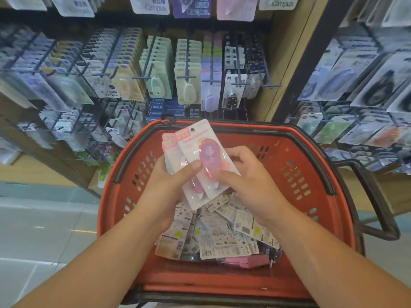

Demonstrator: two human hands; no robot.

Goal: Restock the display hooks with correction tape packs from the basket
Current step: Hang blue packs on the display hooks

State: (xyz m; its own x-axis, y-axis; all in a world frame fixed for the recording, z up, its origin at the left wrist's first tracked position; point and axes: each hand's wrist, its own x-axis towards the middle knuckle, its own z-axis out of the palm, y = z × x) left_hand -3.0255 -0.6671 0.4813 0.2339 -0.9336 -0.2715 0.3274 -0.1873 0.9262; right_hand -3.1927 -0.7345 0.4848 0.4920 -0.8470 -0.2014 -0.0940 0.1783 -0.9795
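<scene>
Squaring the pink packs (201,144) over the basket (315,152), left grip (171,181) clasps the stack, thumb on the front blister, while right grip (246,178) pinches the front pack's side. Best align the punched holes before reaching for the hooks (188,77). Glossy card, domed slippery plastic — hold by flat edges.
</scene>
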